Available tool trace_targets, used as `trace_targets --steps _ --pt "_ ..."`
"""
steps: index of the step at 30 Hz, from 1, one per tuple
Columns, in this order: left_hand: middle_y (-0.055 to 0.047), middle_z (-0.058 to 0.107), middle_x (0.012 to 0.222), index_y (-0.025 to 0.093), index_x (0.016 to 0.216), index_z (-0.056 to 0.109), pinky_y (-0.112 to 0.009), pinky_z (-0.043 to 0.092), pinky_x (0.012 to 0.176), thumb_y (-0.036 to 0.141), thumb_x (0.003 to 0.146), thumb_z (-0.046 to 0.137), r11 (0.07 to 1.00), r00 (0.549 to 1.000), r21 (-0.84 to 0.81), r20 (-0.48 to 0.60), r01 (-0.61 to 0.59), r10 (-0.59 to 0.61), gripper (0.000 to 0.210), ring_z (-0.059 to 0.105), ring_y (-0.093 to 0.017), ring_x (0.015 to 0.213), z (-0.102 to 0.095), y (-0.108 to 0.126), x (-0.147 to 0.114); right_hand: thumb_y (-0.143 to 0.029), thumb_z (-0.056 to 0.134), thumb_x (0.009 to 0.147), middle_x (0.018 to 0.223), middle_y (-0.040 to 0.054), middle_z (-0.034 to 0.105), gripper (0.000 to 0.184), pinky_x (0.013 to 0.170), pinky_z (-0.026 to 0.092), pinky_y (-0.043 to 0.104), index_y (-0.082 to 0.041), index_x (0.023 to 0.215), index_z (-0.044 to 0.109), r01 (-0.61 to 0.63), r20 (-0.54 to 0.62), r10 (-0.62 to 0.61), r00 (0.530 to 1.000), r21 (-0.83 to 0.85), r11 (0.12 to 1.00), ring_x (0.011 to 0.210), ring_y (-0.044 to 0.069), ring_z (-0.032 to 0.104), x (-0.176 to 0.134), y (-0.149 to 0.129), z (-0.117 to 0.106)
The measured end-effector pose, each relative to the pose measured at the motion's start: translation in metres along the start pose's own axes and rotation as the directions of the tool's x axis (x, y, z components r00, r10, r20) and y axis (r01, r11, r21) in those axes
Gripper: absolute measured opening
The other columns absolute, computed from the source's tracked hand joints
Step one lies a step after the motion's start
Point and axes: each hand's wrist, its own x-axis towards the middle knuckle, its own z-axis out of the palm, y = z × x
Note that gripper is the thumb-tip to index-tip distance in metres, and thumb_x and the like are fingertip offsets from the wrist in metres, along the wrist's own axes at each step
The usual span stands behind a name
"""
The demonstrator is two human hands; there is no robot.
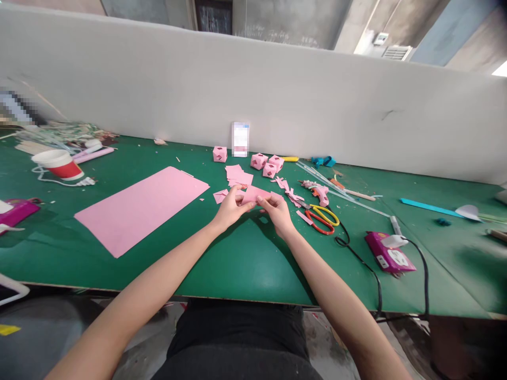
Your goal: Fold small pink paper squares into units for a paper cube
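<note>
Between both hands, a little above the green table, I hold a small piece of pink paper (255, 194). My left hand (233, 207) pinches its left end, and my right hand (275, 210) grips the lower right part with thumb and fingers. Behind the hands lie cut pink paper squares (234, 173) and a folded pink piece (221, 196). Several pink paper cubes with diamond-shaped openings stand farther back, one cube (219, 154) apart from a group (259, 161). Right of my right hand are pink paper strips (293, 196) and scissors (322, 219) with red and yellow handles.
A large pink sheet (142, 211) covers the table's left part. A phone (240, 139) leans against the white partition (253, 89). At right lie a pink glue gun (319, 192) and a magenta power box (390, 252) with a black cable. A paper cup (59, 164) stands far left.
</note>
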Motion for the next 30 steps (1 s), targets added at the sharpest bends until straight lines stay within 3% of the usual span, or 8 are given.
trace_targets --steps 5,13,30 --pt "-0.004 0.072 0.086 0.02 0.122 0.051 -0.035 0.06 0.075 0.035 0.072 0.083 0.997 0.999 -0.077 -0.053 0.003 -0.007 0.062 0.073 -0.022 0.081 -0.0019 0.0007 0.0021 -0.065 0.086 0.057 0.079 0.0037 0.072 0.048 0.063 0.053 0.029 -0.022 0.072 0.068 -0.052 -0.032 0.052 0.998 0.013 0.999 0.078 0.021 0.067 0.0013 0.0 -0.0018" --pt "-0.004 0.074 0.088 0.019 0.119 0.052 -0.031 0.059 0.07 0.035 0.07 0.084 0.988 0.996 -0.152 -0.084 0.01 -0.023 0.061 0.074 -0.021 0.08 -0.0049 0.0011 0.0047 -0.065 0.082 0.064 0.063 -0.0018 0.06 0.047 0.058 0.048 0.026 -0.021 0.065 0.064 0.029 0.025 -0.027 0.999 -0.084 0.996 0.061 0.013 0.054 -0.0001 0.0005 -0.0012" --pt "-0.003 0.072 0.088 0.02 0.115 0.053 -0.031 0.059 0.07 0.041 0.07 0.084 0.989 0.99 -0.149 -0.141 -0.022 0.001 0.06 0.073 -0.02 0.078 -0.0048 0.0015 0.0048 -0.066 0.082 0.062 0.074 0.0021 0.07 0.047 0.059 0.052 0.025 -0.022 0.071 0.067 -0.013 0.003 0.013 1.0 -0.054 0.998 0.074 0.018 0.066 0.0012 0.0 -0.0024"
